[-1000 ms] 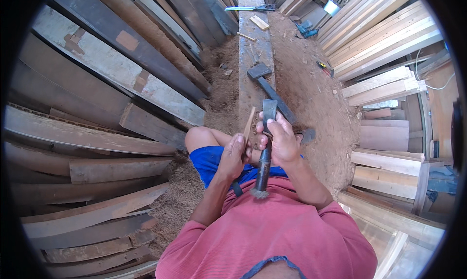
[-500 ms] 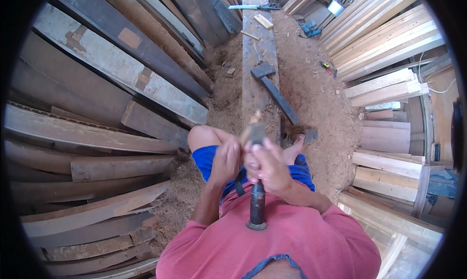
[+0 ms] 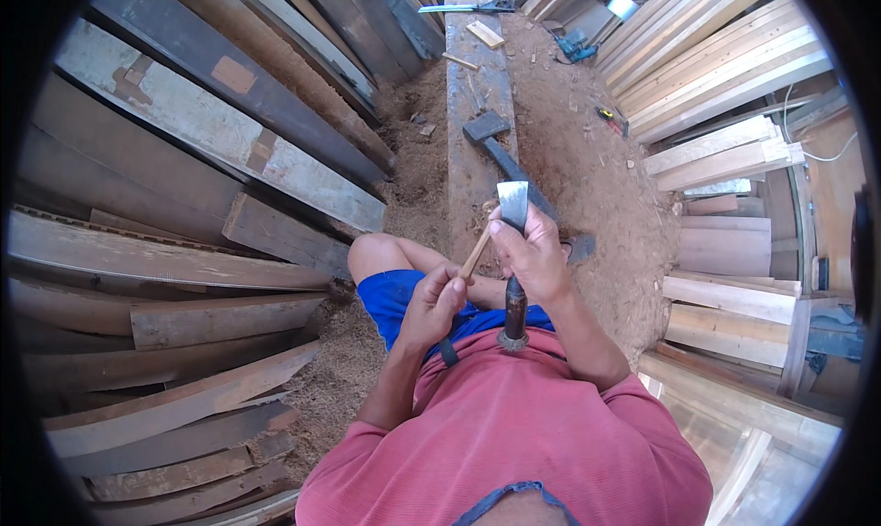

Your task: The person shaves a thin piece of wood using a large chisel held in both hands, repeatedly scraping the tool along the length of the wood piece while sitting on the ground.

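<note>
My right hand (image 3: 537,258) is closed round a wide chisel (image 3: 513,207). Its bright, flat blade points away from me, and its dark handle, with a frayed end, reaches back toward my shirt. Between the fingers of my left hand (image 3: 435,301) is a thin wooden stick (image 3: 477,251), slanting up toward the chisel. The stick's far end lies beside my right fingers; whether they touch it I cannot tell. Beyond the hands, a dark wooden mallet (image 3: 486,127) lies on the narrow plank (image 3: 468,173), its handle angled right and partly hidden behind the chisel and right hand.
Farther along the plank are a small wood block (image 3: 485,35), a thin strip (image 3: 461,61) and a saw-like tool (image 3: 466,8). A blue power tool (image 3: 574,47) and a yellow-and-black hand tool (image 3: 607,115) rest on the sawdust. Stacked boards (image 3: 220,140) line the left, pale timber (image 3: 725,58) the right.
The chisel and my right hand have moved right and away from my chest, and the blade has come into clear view. The hands are farther apart, with the stick now showing between them.
</note>
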The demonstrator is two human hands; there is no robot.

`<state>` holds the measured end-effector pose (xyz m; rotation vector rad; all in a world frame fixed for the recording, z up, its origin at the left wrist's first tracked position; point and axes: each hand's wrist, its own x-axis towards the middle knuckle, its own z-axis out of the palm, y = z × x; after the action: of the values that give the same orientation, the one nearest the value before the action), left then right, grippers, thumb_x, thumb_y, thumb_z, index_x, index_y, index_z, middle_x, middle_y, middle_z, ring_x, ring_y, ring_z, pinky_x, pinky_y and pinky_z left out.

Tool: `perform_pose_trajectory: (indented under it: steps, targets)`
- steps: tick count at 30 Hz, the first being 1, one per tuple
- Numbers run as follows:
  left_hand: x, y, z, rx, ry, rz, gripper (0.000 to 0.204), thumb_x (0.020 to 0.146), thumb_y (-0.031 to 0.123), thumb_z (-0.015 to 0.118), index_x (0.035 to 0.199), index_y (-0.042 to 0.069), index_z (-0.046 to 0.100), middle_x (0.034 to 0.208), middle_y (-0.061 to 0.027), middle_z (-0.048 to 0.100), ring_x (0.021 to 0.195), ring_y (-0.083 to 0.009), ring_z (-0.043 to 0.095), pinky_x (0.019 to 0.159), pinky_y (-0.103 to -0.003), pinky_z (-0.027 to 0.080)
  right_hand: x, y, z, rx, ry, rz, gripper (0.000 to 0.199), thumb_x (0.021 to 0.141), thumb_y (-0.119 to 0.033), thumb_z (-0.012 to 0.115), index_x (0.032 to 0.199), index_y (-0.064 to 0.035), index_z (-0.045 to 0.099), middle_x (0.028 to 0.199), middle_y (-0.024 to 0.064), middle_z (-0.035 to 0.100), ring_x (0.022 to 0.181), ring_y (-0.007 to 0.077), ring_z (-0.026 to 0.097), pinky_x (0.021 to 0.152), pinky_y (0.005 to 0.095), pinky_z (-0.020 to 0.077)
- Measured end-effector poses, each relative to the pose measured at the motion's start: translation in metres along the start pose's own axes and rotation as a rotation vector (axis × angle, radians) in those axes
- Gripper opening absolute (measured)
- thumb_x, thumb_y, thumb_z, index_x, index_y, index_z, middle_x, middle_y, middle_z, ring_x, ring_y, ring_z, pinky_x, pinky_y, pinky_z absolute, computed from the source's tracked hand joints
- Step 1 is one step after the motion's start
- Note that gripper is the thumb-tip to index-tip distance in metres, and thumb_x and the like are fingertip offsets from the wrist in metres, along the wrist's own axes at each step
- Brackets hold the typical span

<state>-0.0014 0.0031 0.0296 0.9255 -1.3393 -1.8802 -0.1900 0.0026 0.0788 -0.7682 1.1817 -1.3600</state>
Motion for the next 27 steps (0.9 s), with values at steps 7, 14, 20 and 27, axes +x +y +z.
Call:
perform_pose_trajectory:
  steps: [7, 14, 20, 27]
  targets:
    - [0.007, -0.007, -0.006, -0.580, -0.183, -0.345, 0.042, 0.103, 0.042, 0.037, 0.087, 0.006, 0.053, 0.060, 0.0025, 0.039, 0.051, -0.0093, 0.033, 0.049, -0.024, 0.029, 0.000, 0.011, -0.001, 0.097, 0.030, 0.077, 0.015, 0.097, -0.018, 0.050, 0.106, -0.0069, 0.051, 0.072, -0.0012, 0.052, 0.051, 0.0029, 0.044, 0.046, 0.0208, 0.0405]
    - [0.041, 0.001, -0.015, -0.646, 0.028, -0.288, 0.038, 0.103, 0.039, 0.038, 0.084, 0.009, 0.051, 0.062, 0.0026, 0.043, 0.052, -0.0091, 0.039, 0.048, -0.026, 0.034, -0.023, 0.017, 0.039, 0.593, -0.078, 0.246, 0.020, 0.099, -0.018, 0.044, 0.115, -0.0063, 0.048, 0.084, 0.0063, 0.061, 0.054, 0.0093, 0.054, 0.050, 0.0261, 0.0496]
    - [0.051, 0.024, -0.014, 0.106, 0.152, -0.023, 0.039, 0.105, 0.037, 0.033, 0.084, 0.008, 0.049, 0.071, 0.0027, 0.043, 0.068, -0.0072, 0.040, 0.062, -0.025, 0.038, -0.041, 0.009, 0.058, 0.592, -0.199, 0.419, 0.016, 0.099, -0.018, 0.042, 0.106, -0.0045, 0.048, 0.072, 0.0004, 0.048, 0.047, 0.0058, 0.042, 0.044, 0.0235, 0.0422]
    - [0.031, 0.035, -0.010, 0.236, 0.110, 0.127, 0.040, 0.106, 0.033, 0.030, 0.083, 0.008, 0.050, 0.071, 0.0026, 0.046, 0.068, -0.0076, 0.042, 0.061, -0.026, 0.040, -0.050, -0.007, 0.061, 0.464, -0.207, 0.399, 0.017, 0.099, -0.019, 0.041, 0.103, -0.0038, 0.047, 0.067, -0.0008, 0.043, 0.045, 0.0051, 0.038, 0.042, 0.0237, 0.0402]
